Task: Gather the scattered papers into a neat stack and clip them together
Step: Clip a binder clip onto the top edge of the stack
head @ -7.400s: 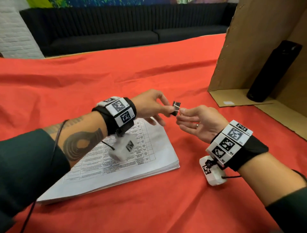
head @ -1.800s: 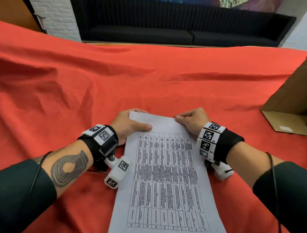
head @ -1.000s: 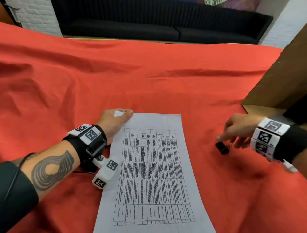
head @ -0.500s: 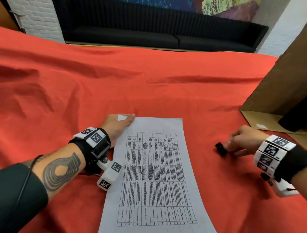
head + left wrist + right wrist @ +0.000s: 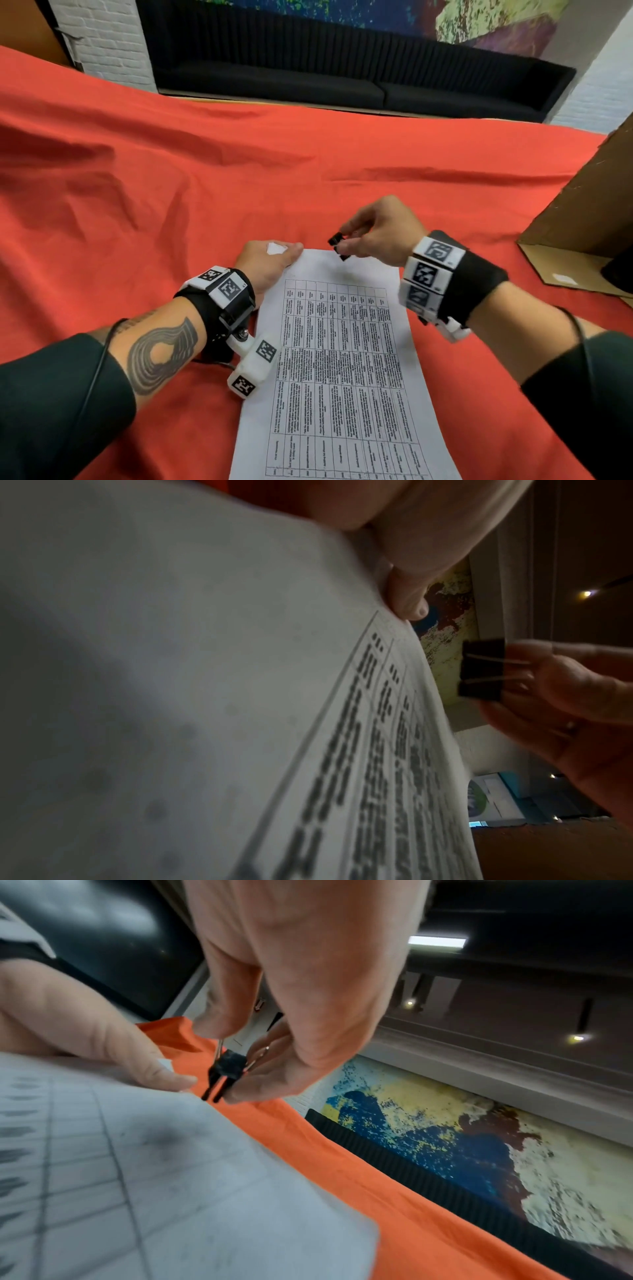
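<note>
The left forearm is laid across the red cloth (image 5: 171, 178), angled toward the far left corner of the stack of papers (image 5: 342, 359). That corner is gripped by the left hand (image 5: 267, 263): the thumb is pressed on top, the other fingers are curled beneath, and a bit of white paper is seen between them. From the left wrist view the corner is seen lifted slightly off the cloth, with a fingertip at its edge. Just to the right of this hand, above the far edge of the stack, a black binder clip (image 5: 339, 246) is pinched in the right hand (image 5: 380, 233). Its wire handles are squeezed between thumb and fingers, so that the jaws are held parted and pointed at the paper's edge, which is not yet entered. The right wrist is raised clear of the cloth and bent downward. Farther right of that hand, a cardboard box (image 5: 582, 219) is stood on the cloth.
</note>
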`<move>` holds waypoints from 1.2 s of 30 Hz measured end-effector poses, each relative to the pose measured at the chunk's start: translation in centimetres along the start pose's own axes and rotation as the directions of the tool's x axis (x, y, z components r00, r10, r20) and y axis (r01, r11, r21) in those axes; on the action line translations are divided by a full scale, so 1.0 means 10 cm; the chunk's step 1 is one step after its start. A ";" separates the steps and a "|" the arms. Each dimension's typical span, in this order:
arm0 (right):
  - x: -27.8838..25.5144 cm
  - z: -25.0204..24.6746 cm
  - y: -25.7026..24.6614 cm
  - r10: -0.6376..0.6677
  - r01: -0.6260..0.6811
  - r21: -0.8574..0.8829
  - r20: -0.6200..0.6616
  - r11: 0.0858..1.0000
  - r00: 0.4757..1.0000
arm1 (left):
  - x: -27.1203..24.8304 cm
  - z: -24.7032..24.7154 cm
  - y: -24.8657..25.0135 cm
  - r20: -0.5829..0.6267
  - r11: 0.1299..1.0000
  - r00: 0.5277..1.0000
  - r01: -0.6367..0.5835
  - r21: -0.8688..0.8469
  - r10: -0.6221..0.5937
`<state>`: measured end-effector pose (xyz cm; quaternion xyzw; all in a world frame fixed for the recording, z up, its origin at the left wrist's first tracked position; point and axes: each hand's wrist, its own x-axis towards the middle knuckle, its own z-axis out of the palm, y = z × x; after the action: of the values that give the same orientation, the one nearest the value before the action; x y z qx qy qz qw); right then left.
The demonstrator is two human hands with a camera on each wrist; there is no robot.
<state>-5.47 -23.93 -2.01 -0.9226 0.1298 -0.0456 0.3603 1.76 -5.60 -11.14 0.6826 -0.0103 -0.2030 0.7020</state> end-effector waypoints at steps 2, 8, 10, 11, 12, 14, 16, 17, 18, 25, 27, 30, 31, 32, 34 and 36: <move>0.07 0.12 -0.12 -0.061 0.058 -0.117 -0.029 0.991 0.998 | 0.01 0.00 -0.02 -0.002 1.000 1.000 -0.011 -0.008 0.011; 0.18 0.22 -0.21 -0.100 0.100 -0.220 0.011 0.970 0.995 | 0.06 -0.01 -0.07 0.006 0.999 0.999 -0.031 -0.028 0.032; 0.17 0.22 -0.18 -0.117 0.129 -0.271 0.062 0.954 0.991 | 0.07 -0.01 -0.07 0.008 0.999 1.000 -0.022 -0.026 0.022; 0.17 0.22 -0.17 -0.120 0.136 -0.282 0.076 0.950 0.990 | 0.08 0.00 -0.06 0.009 0.999 1.000 -0.022 -0.028 0.022; 0.16 0.22 -0.16 -0.122 0.141 -0.289 0.083 0.947 0.989 | 0.08 0.01 -0.06 0.009 0.999 1.000 -0.022 -0.031 0.023; 0.18 0.24 -0.11 -0.121 0.140 -0.306 0.080 0.942 0.989 | 0.07 0.03 -0.06 0.011 0.999 1.000 -0.017 -0.041 0.018; 0.21 0.25 -0.06 -0.096 0.117 -0.304 0.084 0.945 0.992 | 0.05 0.03 -0.05 0.027 0.999 0.999 -0.022 -0.045 0.023; 0.23 0.25 -0.02 -0.070 0.092 -0.288 0.086 0.953 0.994 | 0.04 0.02 -0.04 0.045 0.999 0.999 -0.024 -0.039 0.026; 0.25 0.25 0.01 -0.041 0.065 -0.267 0.097 0.961 0.994 | 0.03 0.01 -0.04 0.066 0.999 0.997 -0.025 -0.026 0.027; 0.34 0.06 0.04 -0.068 0.088 -0.188 0.112 0.978 0.991 | 0.03 0.00 -0.05 0.051 0.999 0.998 -0.022 0.029 0.020; 0.36 0.01 0.02 -0.074 0.089 -0.179 0.089 0.980 0.993 | 0.03 0.00 -0.06 0.037 0.999 0.999 -0.022 0.025 0.021; 0.37 0.02 0.01 -0.065 0.075 -0.110 0.086 0.991 0.994 | 0.02 0.03 -0.06 0.031 0.999 0.999 -0.041 0.021 0.040; 0.37 0.04 0.01 -0.072 0.080 -0.109 0.081 0.991 0.994 | 0.03 0.03 -0.06 0.026 0.999 0.999 -0.047 0.020 0.047; 0.36 0.06 0.01 -0.080 0.088 -0.118 0.074 0.989 0.994 | 0.03 0.03 -0.07 0.023 0.998 0.998 -0.052 0.019 0.051; 0.34 0.12 0.01 -0.105 0.112 -0.136 0.059 0.984 0.993 | 0.02 0.04 -0.07 0.014 0.998 0.998 -0.055 0.014 0.055; 0.30 0.17 0.01 -0.134 0.139 -0.164 0.041 0.977 0.990 | 0.01 0.05 -0.07 0.014 0.998 0.998 -0.066 0.012 0.066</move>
<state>-2.31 -23.68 -3.33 -0.9568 0.0641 -0.0452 0.2799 1.53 -6.13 -11.86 0.6850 -0.0387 -0.1842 0.7038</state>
